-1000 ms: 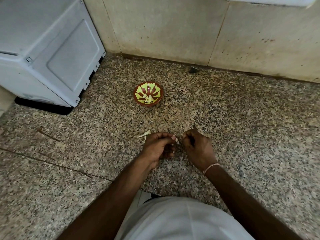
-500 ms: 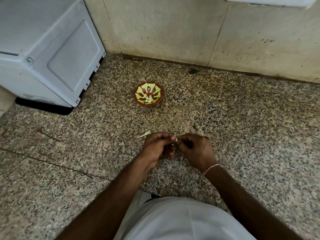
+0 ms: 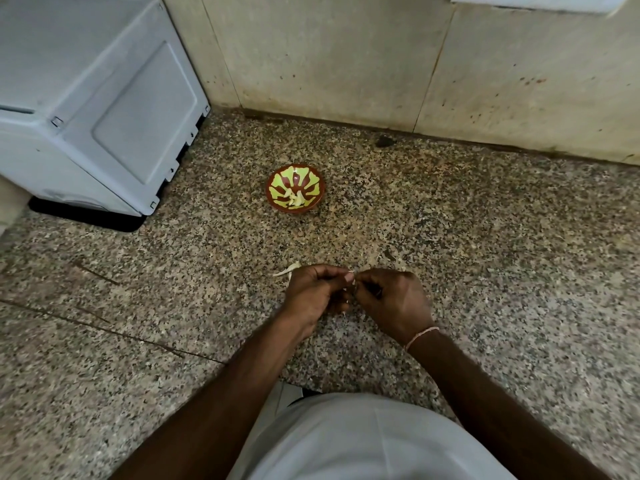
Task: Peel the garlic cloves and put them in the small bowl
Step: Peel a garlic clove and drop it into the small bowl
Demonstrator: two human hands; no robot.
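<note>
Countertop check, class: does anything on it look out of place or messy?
Yes. A pale scrap of garlic skin lies loose on the speckled counter beside the left hand, outside the small bowl. A dark smudge sits near the wall.

surface: speckled granite counter [image 3: 485,271] | on it: small bowl [image 3: 277,199] (cloves inside), white appliance [image 3: 104,109], garlic peel [image 3: 285,270]

Home kitchen: speckled granite counter [image 3: 485,254] against a stained tiled wall [image 3: 329,57], white appliance [image 3: 86,109] at its left end, small painted bowl [image 3: 277,199] holding peeled garlic cloves [image 3: 296,199].
</note>
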